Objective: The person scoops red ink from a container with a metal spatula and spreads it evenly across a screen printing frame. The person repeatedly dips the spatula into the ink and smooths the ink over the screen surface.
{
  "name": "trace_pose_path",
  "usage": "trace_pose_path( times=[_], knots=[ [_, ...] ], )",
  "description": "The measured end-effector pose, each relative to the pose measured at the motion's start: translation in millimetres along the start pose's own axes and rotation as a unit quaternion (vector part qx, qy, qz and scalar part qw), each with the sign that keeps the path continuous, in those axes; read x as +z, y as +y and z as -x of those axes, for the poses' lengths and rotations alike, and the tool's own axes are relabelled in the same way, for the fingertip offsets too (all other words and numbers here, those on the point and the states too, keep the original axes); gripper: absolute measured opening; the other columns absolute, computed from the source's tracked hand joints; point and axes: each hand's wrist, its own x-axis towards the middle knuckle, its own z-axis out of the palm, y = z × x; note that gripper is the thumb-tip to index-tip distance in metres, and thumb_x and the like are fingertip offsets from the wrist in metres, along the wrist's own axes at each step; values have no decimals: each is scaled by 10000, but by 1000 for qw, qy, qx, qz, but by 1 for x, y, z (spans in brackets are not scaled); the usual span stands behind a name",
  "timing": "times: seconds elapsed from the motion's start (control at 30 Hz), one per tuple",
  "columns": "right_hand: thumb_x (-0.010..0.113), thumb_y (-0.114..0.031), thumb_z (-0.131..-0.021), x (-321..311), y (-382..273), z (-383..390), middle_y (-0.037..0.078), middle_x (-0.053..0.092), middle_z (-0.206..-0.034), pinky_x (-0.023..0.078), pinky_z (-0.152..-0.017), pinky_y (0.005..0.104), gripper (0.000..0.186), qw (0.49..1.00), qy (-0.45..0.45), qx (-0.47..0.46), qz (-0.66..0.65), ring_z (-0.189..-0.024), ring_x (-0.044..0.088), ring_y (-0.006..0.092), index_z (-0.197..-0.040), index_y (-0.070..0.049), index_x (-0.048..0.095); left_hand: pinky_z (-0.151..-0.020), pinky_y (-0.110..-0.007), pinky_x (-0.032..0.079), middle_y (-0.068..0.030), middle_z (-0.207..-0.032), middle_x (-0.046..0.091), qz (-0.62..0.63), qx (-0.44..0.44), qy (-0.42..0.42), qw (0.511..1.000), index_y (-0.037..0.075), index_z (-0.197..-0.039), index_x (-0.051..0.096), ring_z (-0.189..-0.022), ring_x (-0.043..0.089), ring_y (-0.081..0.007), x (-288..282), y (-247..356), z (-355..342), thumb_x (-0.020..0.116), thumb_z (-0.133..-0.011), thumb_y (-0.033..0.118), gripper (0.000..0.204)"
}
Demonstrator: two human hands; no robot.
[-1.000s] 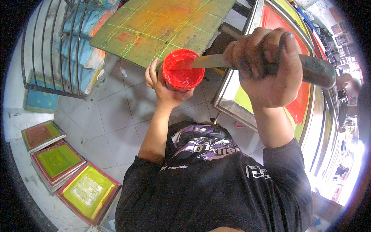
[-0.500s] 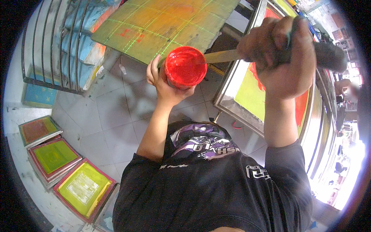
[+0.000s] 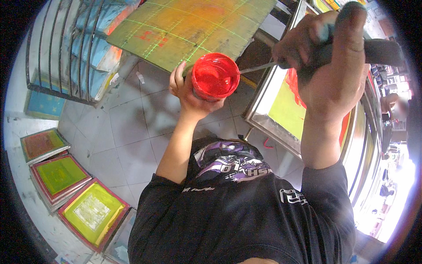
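My left hand [image 3: 190, 97] is wrapped round a tub of red ink [image 3: 214, 78], with its fingers showing along the tub's left side and underside. The tub is tipped so that its mouth faces up toward me, and thick glossy ink coats its inside. Raised at the upper right, my right hand [image 3: 330, 72] is closed round the dark handle of a spatula [image 3: 260, 67]. Its thin blade points left and shows nearly edge-on. The blade's tip meets the tub's right rim; whether it reaches inside cannot be made out.
Beyond the tub lies a stained board [image 3: 193, 26] with bright green lines. At right stands a framed printing screen [image 3: 283, 105] with red ink on its mesh. Several smaller screens [image 3: 59, 176] lean at lower left, below a dark metal rack [image 3: 66, 48]. Another person [image 3: 389, 105] is far right.
My right hand has moved slightly up and right and turned, so the blade went from flat-on to edge-on. The tub shifted slightly right, and the ink surface inside looks different.
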Motion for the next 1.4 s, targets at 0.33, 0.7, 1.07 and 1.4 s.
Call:
trace_pose_path(
  times=[0.33,0.7,1.07,1.4],
  knots=[
    [365,-669,-907,5,21,24,39,385,-590,417,-600,424,611,999,-26,-32,-9,-524,418,215,-726,-90,434,-1024,-544,230,-205,-1354,382,91,-67,28,993,98,-1243,535,-1248,292,-405,12,-2,4,764,-503,651,952],
    [325,-647,-931,-5,33,23,38,383,-577,415,-586,404,600,990,-35,-65,-123,-501,396,212,-765,-83,448,-1028,-541,235,-205,-1361,377,100,-71,25,992,106,-1255,524,-1269,281,-403,10,-1,4,777,-496,629,956],
    [337,-553,-965,-16,3,-6,3,321,-589,359,-541,370,499,988,-51,16,-142,-502,336,167,-762,-113,454,-1030,-535,234,-182,-1372,358,106,-80,11,991,107,-1252,525,-1265,274,-396,5,3,1,839,-465,495,932],
    [576,-522,-893,35,-32,-44,-30,350,-478,316,-374,299,486,976,155,154,12,-373,367,130,-630,-139,434,-1032,-530,229,-185,-1368,379,105,-75,7,992,90,-1257,521,-1273,267,-395,5,3,0,848,-451,461,946]
  ],
)
